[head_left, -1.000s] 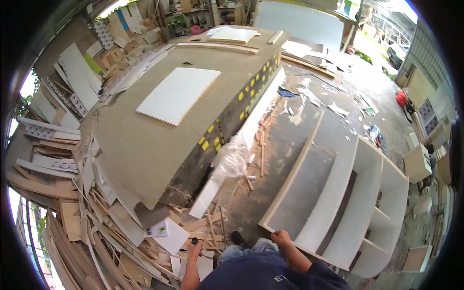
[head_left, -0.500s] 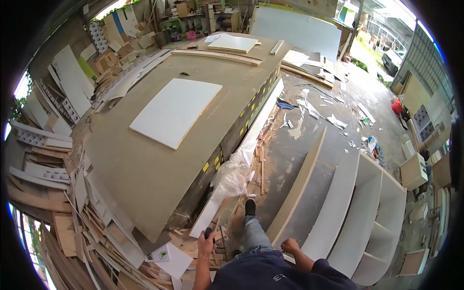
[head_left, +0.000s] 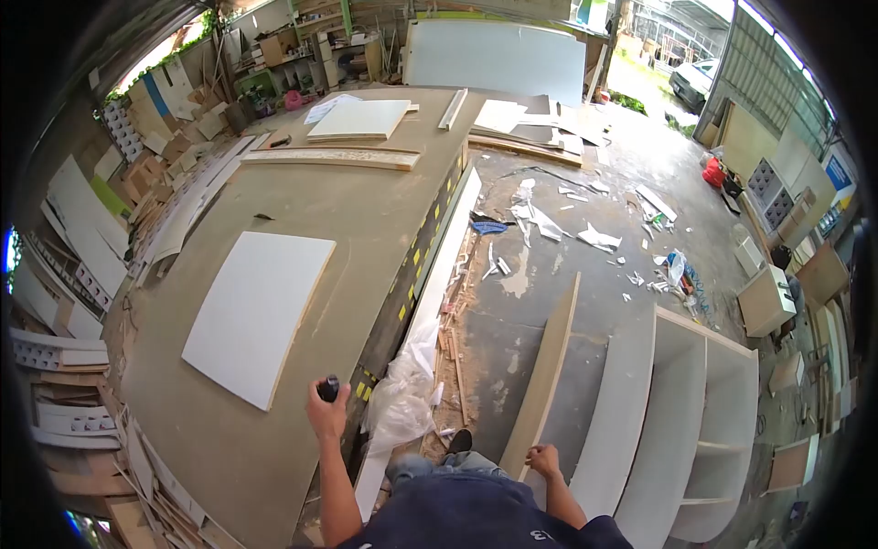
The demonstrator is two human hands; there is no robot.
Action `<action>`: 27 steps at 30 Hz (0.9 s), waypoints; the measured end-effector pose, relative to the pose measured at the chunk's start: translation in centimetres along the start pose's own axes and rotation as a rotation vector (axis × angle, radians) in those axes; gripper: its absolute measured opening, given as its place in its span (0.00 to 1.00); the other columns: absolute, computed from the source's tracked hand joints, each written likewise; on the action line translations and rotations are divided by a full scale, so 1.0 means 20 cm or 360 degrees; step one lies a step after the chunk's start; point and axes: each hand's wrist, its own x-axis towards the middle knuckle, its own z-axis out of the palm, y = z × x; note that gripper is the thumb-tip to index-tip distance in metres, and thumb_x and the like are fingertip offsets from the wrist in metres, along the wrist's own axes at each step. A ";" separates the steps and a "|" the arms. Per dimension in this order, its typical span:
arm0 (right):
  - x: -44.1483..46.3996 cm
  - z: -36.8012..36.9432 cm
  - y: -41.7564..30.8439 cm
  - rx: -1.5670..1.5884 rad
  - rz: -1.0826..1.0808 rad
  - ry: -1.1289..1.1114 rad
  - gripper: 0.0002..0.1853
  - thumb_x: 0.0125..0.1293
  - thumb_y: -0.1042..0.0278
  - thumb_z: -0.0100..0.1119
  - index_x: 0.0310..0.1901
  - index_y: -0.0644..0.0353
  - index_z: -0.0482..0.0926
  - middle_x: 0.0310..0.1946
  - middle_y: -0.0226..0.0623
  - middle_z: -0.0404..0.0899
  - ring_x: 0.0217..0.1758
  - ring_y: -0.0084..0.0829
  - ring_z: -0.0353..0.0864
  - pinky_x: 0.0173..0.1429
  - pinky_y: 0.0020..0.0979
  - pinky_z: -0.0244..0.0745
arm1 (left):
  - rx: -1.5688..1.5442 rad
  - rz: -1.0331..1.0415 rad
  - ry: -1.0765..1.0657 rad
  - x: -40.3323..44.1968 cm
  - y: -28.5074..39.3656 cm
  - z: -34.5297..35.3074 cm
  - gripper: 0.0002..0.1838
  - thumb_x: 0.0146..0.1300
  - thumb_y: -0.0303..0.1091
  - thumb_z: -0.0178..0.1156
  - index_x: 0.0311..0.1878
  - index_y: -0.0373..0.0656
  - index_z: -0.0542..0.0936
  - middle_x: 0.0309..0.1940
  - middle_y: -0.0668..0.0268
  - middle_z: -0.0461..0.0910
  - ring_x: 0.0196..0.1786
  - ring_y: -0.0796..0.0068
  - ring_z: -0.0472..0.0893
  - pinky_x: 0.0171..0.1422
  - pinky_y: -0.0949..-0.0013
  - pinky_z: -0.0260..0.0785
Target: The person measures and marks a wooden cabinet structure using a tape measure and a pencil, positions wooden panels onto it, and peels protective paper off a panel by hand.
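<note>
My left hand (head_left: 329, 416) is closed around a small black object (head_left: 328, 388), whose kind I cannot make out. It is over the near right edge of the big brown worktable (head_left: 229, 316). A white rectangular panel (head_left: 261, 316) lies flat on the table, a short way ahead of this hand. My right hand (head_left: 546, 461) has its fingers curled at the near end of a long, pale-edged board (head_left: 547, 371) standing on edge. What is inside those fingers is hidden. To the right of that hand lies a white shelf unit (head_left: 677, 412) with open compartments.
Crumpled clear plastic (head_left: 402, 393) and wood strips (head_left: 455, 366) line the table's right side. White scraps (head_left: 540, 220) litter the floor ahead. Offcuts (head_left: 165, 467) are piled at the left. A long wooden strip (head_left: 334, 158) and another white panel (head_left: 361, 119) lie farther up the table.
The view has moved forward along the table and turned right. My left hand has risen over the table edge, still holding the black object. My right hand is now at the long board's end.
</note>
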 end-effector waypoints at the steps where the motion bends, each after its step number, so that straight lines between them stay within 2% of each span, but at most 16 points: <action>1: 0.06 -0.03 -0.01 -0.0005 0.0010 -0.0005 0.14 0.66 0.72 0.55 0.41 0.72 0.87 0.31 0.44 0.88 0.31 0.34 0.91 0.36 0.31 0.86 | 0.0005 -0.0009 -0.0005 0.08 0.04 0.05 0.28 0.54 0.46 0.76 0.51 0.38 0.78 0.43 0.50 0.83 0.46 0.49 0.83 0.53 0.54 0.74; 4: 0.26 -0.11 -0.15 -0.0016 -0.0021 0.0105 0.13 0.66 0.72 0.55 0.40 0.72 0.87 0.30 0.43 0.88 0.28 0.34 0.90 0.33 0.30 0.85 | 0.0163 0.0132 0.0024 0.34 0.14 0.26 0.28 0.52 0.45 0.76 0.51 0.39 0.78 0.45 0.50 0.82 0.48 0.47 0.82 0.55 0.51 0.73; 6: 0.29 -0.10 -0.33 0.0387 0.0097 0.0185 0.12 0.66 0.73 0.56 0.41 0.72 0.87 0.31 0.43 0.88 0.28 0.32 0.89 0.34 0.29 0.84 | 0.0297 0.0223 -0.0037 0.48 0.21 0.37 0.28 0.50 0.43 0.76 0.51 0.40 0.77 0.46 0.51 0.81 0.51 0.47 0.80 0.57 0.49 0.72; 9: 0.47 0.05 -0.38 0.0451 0.0089 0.0073 0.11 0.66 0.74 0.56 0.40 0.70 0.87 0.32 0.43 0.88 0.28 0.31 0.88 0.34 0.29 0.83 | 0.0279 0.0288 -0.0062 0.64 0.34 0.55 0.29 0.50 0.43 0.76 0.51 0.40 0.77 0.48 0.52 0.80 0.51 0.47 0.80 0.57 0.48 0.72; 11: 0.59 0.15 -0.43 0.0256 -0.0004 -0.0111 0.13 0.67 0.68 0.58 0.41 0.69 0.87 0.34 0.42 0.89 0.33 0.31 0.88 0.39 0.31 0.83 | 0.0280 0.0291 -0.0047 0.76 0.40 0.71 0.28 0.50 0.42 0.76 0.52 0.42 0.77 0.48 0.53 0.80 0.51 0.48 0.80 0.57 0.49 0.72; 13: 0.72 0.16 -0.56 -0.0404 -0.0389 -0.0312 0.18 0.69 0.60 0.58 0.47 0.66 0.87 0.36 0.41 0.89 0.38 0.33 0.88 0.46 0.34 0.82 | 0.0235 0.0240 -0.0066 0.87 0.49 0.87 0.27 0.51 0.41 0.76 0.52 0.44 0.77 0.47 0.54 0.79 0.51 0.48 0.80 0.57 0.50 0.73; 15: 0.91 0.12 -0.68 -0.0538 -0.0250 -0.0790 0.21 0.70 0.55 0.56 0.53 0.62 0.85 0.40 0.43 0.89 0.46 0.33 0.87 0.54 0.33 0.79 | 0.0200 0.0254 -0.0054 1.01 0.55 1.03 0.26 0.52 0.40 0.76 0.53 0.44 0.78 0.47 0.54 0.79 0.52 0.49 0.80 0.57 0.50 0.73; 16: 1.04 0.08 -0.72 -0.0559 -0.0260 -0.0775 0.21 0.70 0.55 0.56 0.53 0.62 0.85 0.40 0.43 0.89 0.46 0.33 0.87 0.54 0.33 0.79 | 0.0188 0.0269 -0.0047 1.07 0.58 1.11 0.26 0.52 0.40 0.76 0.53 0.45 0.78 0.47 0.55 0.78 0.52 0.49 0.80 0.56 0.50 0.73; 18: 1.33 0.06 -0.61 -0.0409 0.0028 -0.1057 0.23 0.71 0.55 0.56 0.58 0.63 0.82 0.49 0.44 0.87 0.52 0.34 0.85 0.59 0.32 0.77 | 0.0168 0.0236 0.0006 1.22 0.63 1.30 0.26 0.53 0.40 0.76 0.53 0.45 0.78 0.47 0.55 0.78 0.52 0.49 0.79 0.56 0.49 0.73; 19: 1.46 0.04 -0.51 -0.0418 0.0045 -0.1054 0.23 0.71 0.55 0.56 0.58 0.63 0.82 0.49 0.44 0.87 0.52 0.34 0.85 0.59 0.32 0.77 | 0.0181 0.0207 0.0034 1.29 0.66 1.37 0.26 0.53 0.40 0.75 0.53 0.45 0.78 0.48 0.55 0.78 0.52 0.48 0.79 0.56 0.49 0.73; 20: 1.59 -0.02 -0.38 -0.0137 -0.0069 -0.1156 0.26 0.71 0.53 0.56 0.61 0.66 0.80 0.55 0.45 0.84 0.57 0.35 0.82 0.64 0.34 0.73 | 0.0173 0.0197 0.0021 1.35 0.68 1.44 0.26 0.53 0.40 0.75 0.53 0.45 0.78 0.48 0.55 0.78 0.52 0.48 0.79 0.56 0.49 0.73; 21: 1.69 -0.12 -0.45 0.0142 -0.0196 -0.1242 0.29 0.72 0.52 0.56 0.64 0.68 0.77 0.61 0.46 0.81 0.62 0.37 0.79 0.68 0.36 0.70 | 0.0198 0.0173 0.0033 1.43 0.72 1.52 0.27 0.53 0.40 0.75 0.54 0.45 0.77 0.49 0.54 0.77 0.52 0.48 0.79 0.57 0.49 0.73; 22: 1.81 -0.20 -0.53 0.0128 -0.0201 -0.1222 0.29 0.72 0.52 0.56 0.64 0.68 0.77 0.61 0.46 0.81 0.62 0.37 0.79 0.68 0.36 0.70 | 0.0217 0.0156 0.0051 1.52 0.77 1.62 0.27 0.53 0.40 0.75 0.55 0.45 0.77 0.49 0.54 0.77 0.52 0.48 0.79 0.57 0.49 0.73; 24: 1.83 -0.33 -0.88 0.0006 0.0403 -0.0582 0.42 0.72 0.39 0.50 0.73 0.70 0.62 0.74 0.60 0.63 0.75 0.52 0.67 0.76 0.44 0.63 | 0.0271 0.0127 0.0020 1.65 0.91 1.78 0.28 0.53 0.40 0.75 0.56 0.45 0.77 0.50 0.54 0.77 0.52 0.48 0.79 0.58 0.49 0.73; 26: 2.08 -0.40 -0.89 0.0193 0.0260 -0.0572 0.49 0.70 0.35 0.51 0.75 0.74 0.57 0.76 0.64 0.57 0.80 0.54 0.57 0.82 0.45 0.52 | 0.0370 0.0097 -0.0020 1.77 1.03 1.91 0.29 0.52 0.41 0.75 0.57 0.45 0.76 0.51 0.54 0.76 0.54 0.48 0.78 0.59 0.48 0.72; 27: 2.15 -0.44 -0.97 0.0051 0.0202 -0.0510 0.50 0.69 0.34 0.52 0.76 0.72 0.54 0.76 0.65 0.55 0.82 0.54 0.53 0.82 0.45 0.50 | 0.0386 0.0116 -0.0046 1.84 1.07 1.98 0.29 0.52 0.41 0.75 0.57 0.45 0.76 0.51 0.54 0.76 0.54 0.48 0.78 0.59 0.48 0.72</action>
